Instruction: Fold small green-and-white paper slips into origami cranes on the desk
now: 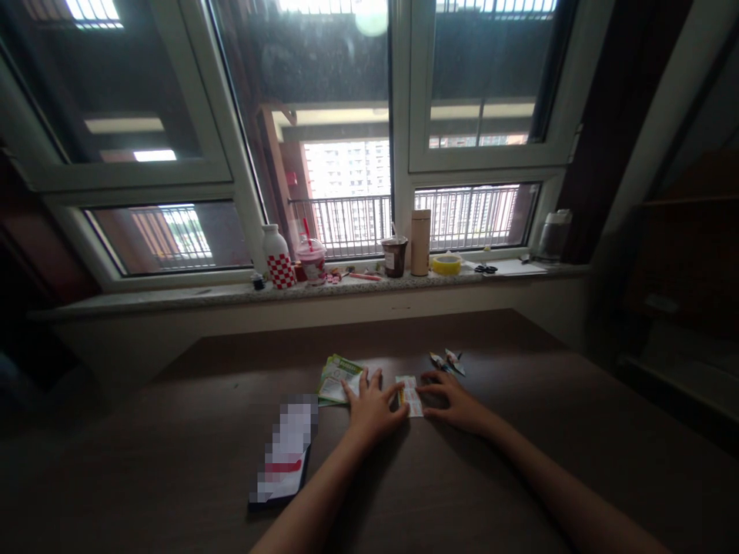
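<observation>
A small printed paper [411, 398] lies on the brown table between my two hands. My left hand [372, 404] rests with fingers spread, its thumb side at the paper's left edge and its other fingers over a stack of green and white printed sheets [340, 381]. From the other side, my right hand [453, 404] touches the paper's right edge, its fingers apart and bent. Just beyond the right hand sit small folded paper pieces [449, 362] with pointed tips. Neither hand lifts anything.
Left of my left forearm lies a dark-edged flat box [282, 454], its top blurred out. The windowsill [346, 286] beyond the table [231, 377] holds a checkered bottle [279, 258], a pink cup [312, 261], a brown cup [394, 256], a tan flask [420, 242], yellow tape [446, 265] and scissors [486, 269].
</observation>
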`<state>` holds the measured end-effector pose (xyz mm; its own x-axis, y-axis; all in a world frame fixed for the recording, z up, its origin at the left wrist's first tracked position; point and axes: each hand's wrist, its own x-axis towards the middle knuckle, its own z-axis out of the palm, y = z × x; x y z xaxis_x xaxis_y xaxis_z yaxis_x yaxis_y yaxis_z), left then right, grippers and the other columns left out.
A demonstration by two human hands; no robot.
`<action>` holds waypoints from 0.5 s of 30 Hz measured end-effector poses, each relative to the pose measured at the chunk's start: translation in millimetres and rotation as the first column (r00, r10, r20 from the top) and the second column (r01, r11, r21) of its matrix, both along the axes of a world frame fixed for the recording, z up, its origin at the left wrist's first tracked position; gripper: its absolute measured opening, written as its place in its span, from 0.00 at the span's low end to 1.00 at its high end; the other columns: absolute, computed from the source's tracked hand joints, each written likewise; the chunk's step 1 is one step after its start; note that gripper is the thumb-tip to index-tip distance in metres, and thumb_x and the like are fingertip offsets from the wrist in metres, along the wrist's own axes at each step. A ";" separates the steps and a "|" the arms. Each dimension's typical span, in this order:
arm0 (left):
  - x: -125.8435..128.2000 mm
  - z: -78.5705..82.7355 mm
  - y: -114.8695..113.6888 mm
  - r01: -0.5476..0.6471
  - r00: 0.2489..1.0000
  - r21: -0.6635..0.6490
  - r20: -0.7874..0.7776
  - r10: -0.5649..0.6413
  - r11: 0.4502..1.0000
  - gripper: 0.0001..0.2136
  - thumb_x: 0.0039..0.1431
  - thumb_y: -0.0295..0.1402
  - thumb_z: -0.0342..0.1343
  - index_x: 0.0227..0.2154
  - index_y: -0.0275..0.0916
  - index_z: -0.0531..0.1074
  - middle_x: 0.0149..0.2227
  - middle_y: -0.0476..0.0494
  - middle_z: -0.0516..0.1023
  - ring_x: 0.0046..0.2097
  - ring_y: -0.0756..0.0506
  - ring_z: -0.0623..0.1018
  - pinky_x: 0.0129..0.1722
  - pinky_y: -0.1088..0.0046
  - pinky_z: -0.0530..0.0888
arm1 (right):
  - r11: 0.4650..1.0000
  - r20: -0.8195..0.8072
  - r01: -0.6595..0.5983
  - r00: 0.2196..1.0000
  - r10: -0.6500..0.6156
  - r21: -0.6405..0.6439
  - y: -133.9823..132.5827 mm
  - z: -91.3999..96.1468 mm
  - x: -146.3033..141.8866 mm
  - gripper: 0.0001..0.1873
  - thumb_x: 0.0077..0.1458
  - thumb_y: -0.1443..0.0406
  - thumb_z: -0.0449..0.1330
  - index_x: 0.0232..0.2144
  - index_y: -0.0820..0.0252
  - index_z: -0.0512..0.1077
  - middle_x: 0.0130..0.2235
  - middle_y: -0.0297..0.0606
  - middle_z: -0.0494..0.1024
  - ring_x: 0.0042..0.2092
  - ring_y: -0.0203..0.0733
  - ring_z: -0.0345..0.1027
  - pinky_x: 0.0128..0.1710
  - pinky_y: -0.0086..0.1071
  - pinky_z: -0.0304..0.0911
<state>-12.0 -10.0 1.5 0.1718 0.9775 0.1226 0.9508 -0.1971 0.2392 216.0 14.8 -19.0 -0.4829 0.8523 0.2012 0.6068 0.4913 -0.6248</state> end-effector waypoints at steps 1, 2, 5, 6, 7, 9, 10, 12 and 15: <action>0.2 -0.4 -0.1 -0.004 1.000 0.005 0.005 0.004 1.000 0.25 0.55 0.59 0.49 0.55 0.64 0.69 0.69 0.45 0.57 0.70 0.29 0.48 0.59 0.27 0.32 | 1.000 0.001 -0.004 1.000 0.004 0.004 -0.5 0.4 -0.4 0.25 0.51 0.54 0.66 0.51 0.53 0.76 0.61 0.46 0.65 0.64 0.55 0.55 0.66 0.49 0.48; 0.3 -0.7 -0.1 -0.004 1.000 0.008 0.007 0.004 1.000 0.25 0.54 0.60 0.50 0.54 0.63 0.70 0.68 0.44 0.58 0.70 0.29 0.48 0.59 0.27 0.33 | 1.000 0.003 -0.006 1.000 0.006 0.006 -1.1 0.7 -1.0 0.23 0.52 0.53 0.66 0.49 0.52 0.77 0.61 0.46 0.65 0.64 0.55 0.55 0.65 0.49 0.48; 0.1 -0.6 -0.6 0.000 1.000 0.005 -0.005 0.000 1.000 0.28 0.51 0.62 0.51 0.54 0.61 0.71 0.68 0.43 0.58 0.70 0.29 0.49 0.59 0.27 0.34 | 1.000 0.003 0.005 1.000 -0.005 0.022 -2.5 0.9 -2.9 0.20 0.54 0.54 0.64 0.48 0.52 0.78 0.60 0.46 0.66 0.63 0.54 0.56 0.65 0.48 0.49; 0.2 -0.3 -0.9 -0.001 1.000 0.003 -0.013 0.001 1.000 0.28 0.51 0.62 0.51 0.54 0.61 0.71 0.68 0.44 0.58 0.70 0.29 0.49 0.59 0.27 0.34 | 0.999 -0.002 0.013 1.000 -0.013 0.033 -2.7 0.5 -3.5 0.19 0.55 0.55 0.63 0.48 0.52 0.78 0.59 0.46 0.67 0.62 0.53 0.57 0.65 0.48 0.49; 0.4 -0.1 -1.3 -0.002 1.000 0.001 -0.022 0.002 1.000 0.28 0.51 0.62 0.51 0.54 0.61 0.71 0.68 0.44 0.57 0.70 0.28 0.48 0.59 0.27 0.33 | 0.999 -0.009 0.021 1.000 -0.021 0.045 -2.6 -0.2 -4.1 0.18 0.57 0.56 0.62 0.48 0.51 0.78 0.58 0.46 0.67 0.62 0.53 0.57 0.65 0.48 0.50; 1.0 0.4 -2.2 -0.008 0.999 0.002 -0.035 0.008 1.000 0.29 0.52 0.62 0.50 0.54 0.60 0.70 0.68 0.43 0.57 0.70 0.28 0.48 0.59 0.27 0.33 | 0.997 -0.031 0.035 0.999 -0.033 0.064 -1.7 -2.1 -4.8 0.17 0.59 0.56 0.59 0.48 0.51 0.78 0.57 0.45 0.69 0.61 0.52 0.59 0.64 0.48 0.51; 1.3 0.6 -2.6 -0.013 0.999 0.001 -0.039 0.013 1.000 0.29 0.52 0.62 0.50 0.54 0.60 0.70 0.68 0.43 0.58 0.70 0.28 0.48 0.59 0.27 0.33 | 0.997 -0.041 0.039 0.998 -0.036 0.067 -1.1 -3.2 -4.9 0.17 0.60 0.55 0.58 0.47 0.50 0.79 0.56 0.45 0.70 0.60 0.51 0.59 0.64 0.48 0.51; 1.8 0.9 -3.2 -0.025 0.999 -0.009 -0.041 0.025 1.000 0.30 0.52 0.63 0.49 0.56 0.61 0.69 0.68 0.42 0.57 0.70 0.28 0.48 0.59 0.27 0.32 | 0.997 -0.054 0.041 0.998 -0.037 0.069 0.4 -5.5 -4.8 0.16 0.60 0.53 0.57 0.44 0.50 0.80 0.55 0.44 0.71 0.59 0.51 0.60 0.63 0.48 0.52; 1.8 1.8 -3.5 -0.037 0.998 -0.048 -0.047 0.035 0.998 0.32 0.51 0.65 0.47 0.59 0.64 0.65 0.70 0.42 0.55 0.71 0.27 0.46 0.59 0.27 0.32 | 0.997 -0.051 0.040 0.998 -0.036 0.073 2.6 -8.4 -4.9 0.17 0.61 0.52 0.56 0.42 0.49 0.81 0.55 0.44 0.71 0.59 0.51 0.61 0.63 0.47 0.52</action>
<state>-10.2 -13.5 3.2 0.1406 0.9878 0.0673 0.9673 -0.1515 0.2036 211.2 17.4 -27.4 -0.4385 0.8515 0.2873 0.5951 0.5147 -0.6172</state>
